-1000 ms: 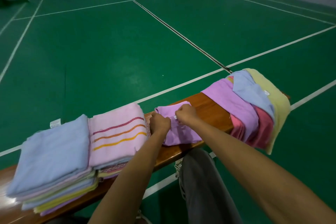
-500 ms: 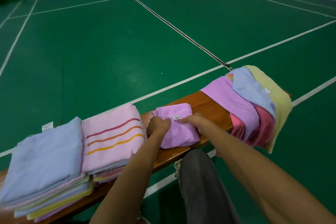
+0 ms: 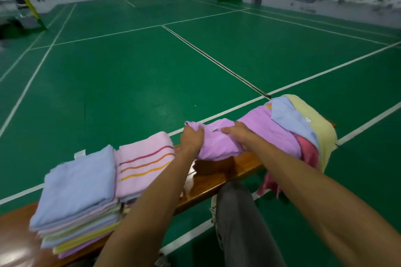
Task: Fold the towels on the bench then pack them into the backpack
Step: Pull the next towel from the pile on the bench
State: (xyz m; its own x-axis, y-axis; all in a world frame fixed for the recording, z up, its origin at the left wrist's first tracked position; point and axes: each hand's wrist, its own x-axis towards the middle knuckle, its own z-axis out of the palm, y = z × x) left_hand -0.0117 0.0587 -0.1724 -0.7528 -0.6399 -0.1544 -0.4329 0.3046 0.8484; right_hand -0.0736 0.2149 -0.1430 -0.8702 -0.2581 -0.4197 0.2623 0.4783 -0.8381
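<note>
Left hand (image 3: pixel 191 137) fingers curled over the purple towel's (image 3: pixel 217 143) left edge; right hand (image 3: pixel 238 134) clamps its right side. Since half a second ago the folded bundle has left the bench (image 3: pixel 217 178) and now hangs just above it, centre frame. Likely bound for the stacks (image 3: pixel 86 191) at lower left. Long axis runs left-right; small tag faces up.

A glossy wooden bench (image 3: pixel 219 176) carries two folded towel stacks (image 3: pixel 76 197) leftward and a loose towel heap (image 3: pixel 303 128) rightward.
</note>
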